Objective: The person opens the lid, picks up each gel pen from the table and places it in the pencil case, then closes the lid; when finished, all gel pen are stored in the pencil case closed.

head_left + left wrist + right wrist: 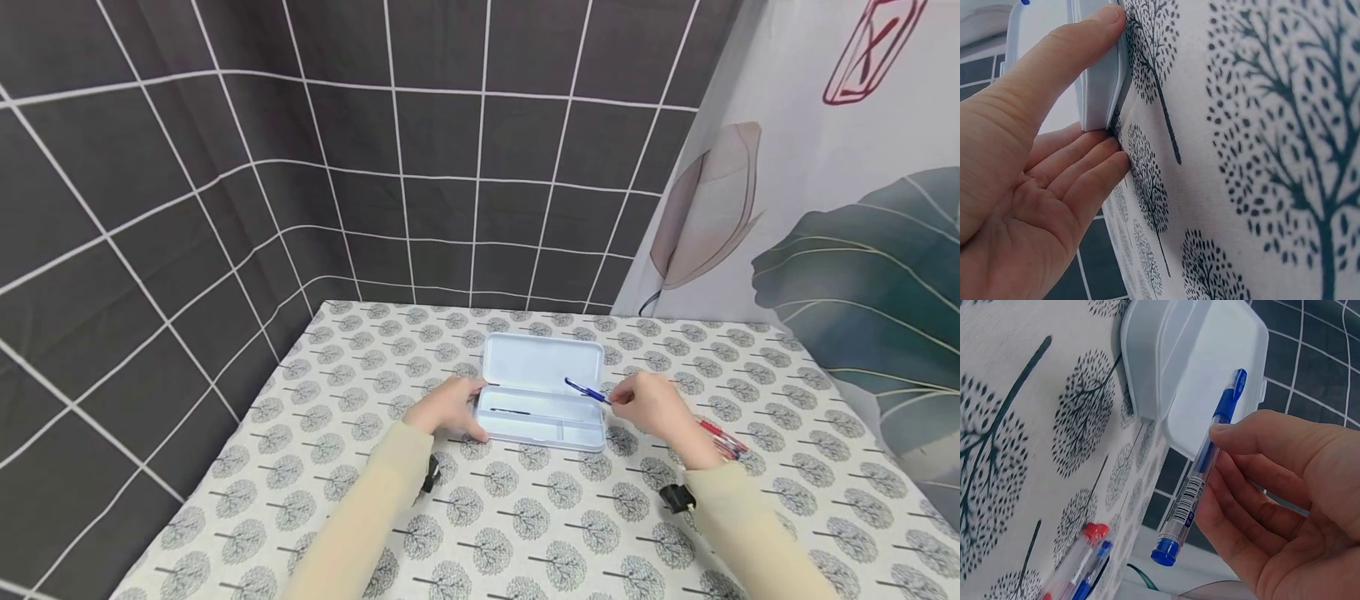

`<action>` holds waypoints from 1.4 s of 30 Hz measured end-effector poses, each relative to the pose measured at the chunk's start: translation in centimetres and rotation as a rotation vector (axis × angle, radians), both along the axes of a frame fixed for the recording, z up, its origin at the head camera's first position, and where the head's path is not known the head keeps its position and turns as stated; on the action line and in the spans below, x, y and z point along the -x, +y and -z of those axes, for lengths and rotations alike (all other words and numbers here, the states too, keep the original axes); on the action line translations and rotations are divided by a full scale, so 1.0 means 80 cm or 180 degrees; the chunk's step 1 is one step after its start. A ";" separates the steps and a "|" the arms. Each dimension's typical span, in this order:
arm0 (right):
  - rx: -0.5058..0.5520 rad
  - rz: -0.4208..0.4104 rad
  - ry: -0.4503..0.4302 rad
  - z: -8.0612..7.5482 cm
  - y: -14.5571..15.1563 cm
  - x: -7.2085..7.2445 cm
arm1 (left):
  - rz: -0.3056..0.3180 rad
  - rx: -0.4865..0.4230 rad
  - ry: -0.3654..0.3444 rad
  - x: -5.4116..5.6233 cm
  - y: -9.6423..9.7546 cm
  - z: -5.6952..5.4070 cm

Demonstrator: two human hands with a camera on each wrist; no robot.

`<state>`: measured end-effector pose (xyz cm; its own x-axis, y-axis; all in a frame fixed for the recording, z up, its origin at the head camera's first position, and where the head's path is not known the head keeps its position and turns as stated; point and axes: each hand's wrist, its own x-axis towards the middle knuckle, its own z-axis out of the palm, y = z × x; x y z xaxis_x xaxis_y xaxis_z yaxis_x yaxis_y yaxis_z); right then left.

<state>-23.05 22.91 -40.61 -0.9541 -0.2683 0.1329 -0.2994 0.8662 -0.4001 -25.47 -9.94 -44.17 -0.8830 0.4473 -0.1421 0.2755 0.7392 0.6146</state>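
A pale blue pencil case (543, 362) lies on the table with its lid folded back. Its bottom half has compartments, and a thin dark stick-like item (510, 411) lies in one of them. My left hand (448, 406) holds the case by its left end, thumb along the front side and fingers toward the back. Between thumb and fingers, my right hand (652, 408) pinches a blue pen (1185, 500) with a clear barrel and a barcode label. This pen is tilted over the right part of the case, its clip end toward the lid.
Several red and blue pens (723, 437) lie on the table to the right, partly behind my right forearm. The tablecloth (495, 550) has a tree print. A dark gridded curtain (435, 208) stands behind and at the left, with a leaf-patterned cloth (862, 275) at the right.
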 end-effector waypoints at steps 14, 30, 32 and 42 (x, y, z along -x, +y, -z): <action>0.0047 -0.0055 -0.0023 0.004 -0.019 0.003 | -0.0047 0.0008 -0.0042 -0.005 0.001 0.004; 0.0015 -0.0053 -0.0175 0.014 -0.044 0.012 | 0.0005 -0.0034 -0.0032 -0.008 0.002 0.010; 0.0033 -0.0098 -0.0187 0.015 -0.048 0.013 | -0.0005 -0.0047 -0.0028 -0.007 0.002 0.011; 0.0071 -0.0163 -0.0175 0.016 -0.063 0.020 | -0.0002 -0.0046 0.0037 -0.002 0.001 0.007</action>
